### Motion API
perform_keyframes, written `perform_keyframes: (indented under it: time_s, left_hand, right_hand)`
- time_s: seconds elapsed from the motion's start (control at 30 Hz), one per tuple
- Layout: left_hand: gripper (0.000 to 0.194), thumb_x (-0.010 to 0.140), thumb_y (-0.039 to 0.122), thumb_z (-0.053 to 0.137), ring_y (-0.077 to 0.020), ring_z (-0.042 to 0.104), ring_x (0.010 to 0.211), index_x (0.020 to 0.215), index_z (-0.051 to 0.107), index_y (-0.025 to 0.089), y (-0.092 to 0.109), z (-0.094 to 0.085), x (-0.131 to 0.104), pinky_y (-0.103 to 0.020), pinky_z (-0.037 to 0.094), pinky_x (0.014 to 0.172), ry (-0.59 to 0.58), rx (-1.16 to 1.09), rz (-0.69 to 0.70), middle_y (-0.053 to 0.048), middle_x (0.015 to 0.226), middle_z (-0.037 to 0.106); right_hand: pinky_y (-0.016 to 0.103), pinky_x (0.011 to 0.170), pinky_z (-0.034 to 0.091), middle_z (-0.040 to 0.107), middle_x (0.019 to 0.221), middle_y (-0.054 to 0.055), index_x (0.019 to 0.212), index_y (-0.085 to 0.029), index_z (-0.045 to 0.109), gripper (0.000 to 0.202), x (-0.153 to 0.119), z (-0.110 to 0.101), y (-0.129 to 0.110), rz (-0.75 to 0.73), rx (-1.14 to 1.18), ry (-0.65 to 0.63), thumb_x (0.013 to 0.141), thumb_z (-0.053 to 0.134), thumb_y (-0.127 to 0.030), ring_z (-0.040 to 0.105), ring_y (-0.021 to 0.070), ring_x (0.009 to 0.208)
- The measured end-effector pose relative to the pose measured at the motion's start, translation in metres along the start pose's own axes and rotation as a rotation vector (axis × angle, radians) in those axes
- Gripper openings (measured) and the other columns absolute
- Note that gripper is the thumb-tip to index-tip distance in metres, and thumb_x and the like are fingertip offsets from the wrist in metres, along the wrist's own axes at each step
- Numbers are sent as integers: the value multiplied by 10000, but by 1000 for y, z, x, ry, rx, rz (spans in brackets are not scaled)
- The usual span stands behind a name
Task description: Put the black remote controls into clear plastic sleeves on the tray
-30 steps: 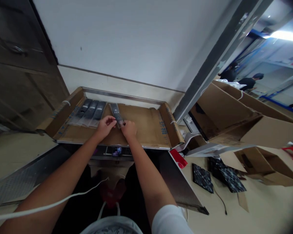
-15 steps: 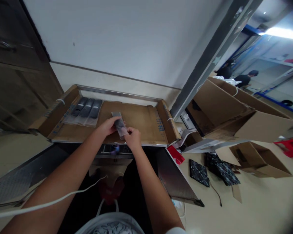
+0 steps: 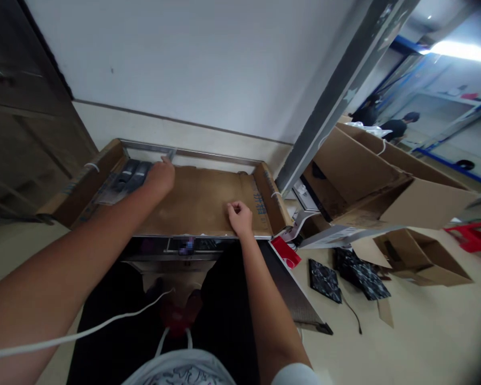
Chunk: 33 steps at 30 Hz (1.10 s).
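My left hand (image 3: 160,177) is at the back left of the cardboard-lined tray (image 3: 208,200), its fingers closed on a frosted plastic sleeve (image 3: 171,154). Only the sleeve's upper end shows past my fingers; the rest is hidden behind the hand. Beside it, dark items in frosted sleeves (image 3: 133,174) lie in a row, partly covered by my left hand and forearm. My right hand (image 3: 240,216) is over the tray's right half, fingers curled together with nothing visible in them.
Folded cardboard walls (image 3: 270,195) bound the tray at both ends. A white cable (image 3: 104,324) crosses above my left forearm. To the right are a large open carton (image 3: 356,166), another box (image 3: 420,256) and black patterned panels (image 3: 324,280) on the floor. Two people work far behind.
My left hand has carried the sleeved dark item from the tray's middle to the back left, beside the row. My right hand has let go of it and moved right.
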<state>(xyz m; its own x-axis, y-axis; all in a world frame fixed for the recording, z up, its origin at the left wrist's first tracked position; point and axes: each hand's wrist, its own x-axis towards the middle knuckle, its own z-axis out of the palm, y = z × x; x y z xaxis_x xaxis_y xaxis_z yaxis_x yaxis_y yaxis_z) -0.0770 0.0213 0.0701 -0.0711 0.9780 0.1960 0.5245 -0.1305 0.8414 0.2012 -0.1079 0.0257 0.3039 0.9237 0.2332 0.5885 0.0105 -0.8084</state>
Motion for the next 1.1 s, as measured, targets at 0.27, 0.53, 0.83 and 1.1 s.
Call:
perform_keyframes:
  time_s: [0.27, 0.53, 0.83, 1.1]
  left_hand:
    - [531, 944, 368, 501, -494, 359, 1347, 1286, 522, -37, -5, 39, -21, -705, 308, 1015, 18, 526, -114, -371, 1384, 487]
    - [523, 846, 226, 558, -530, 414, 1294, 1353, 550, 97, -21, 21, -36, -653, 409, 943, -80, 704, 22, -329, 1410, 453]
    - [396, 893, 290, 531, -478, 413, 1281, 1228, 580, 86, -16, 14, -47, -608, 393, 979, 110, 717, 80, -306, 1383, 465]
    - [330, 875, 306, 522, -368, 523, 1178, 1156, 595, 150, -48, -6, -116, -512, 407, 1044, 257, 508, 130, -199, 1147, 587]
  right_hand:
    - [252, 645, 374, 643, 664, -3, 699, -209, 634, 303, 7, 13, 12, -71, -107, 11, 888, 534, -423, 560, 159, 644]
    - [250, 628, 339, 624, 649, -13, 677, -212, 626, 305, 6, 13, 12, -76, -150, 18, 896, 546, -407, 531, 150, 630]
    - [248, 634, 349, 621, 652, -8, 685, -208, 636, 304, 5, 12, 11, -82, -179, 23, 903, 525, -389, 533, 154, 637]
    - [251, 615, 319, 605, 637, -8, 665, -208, 606, 325, 6, 13, 13, -91, -148, 39, 911, 517, -401, 508, 147, 619]
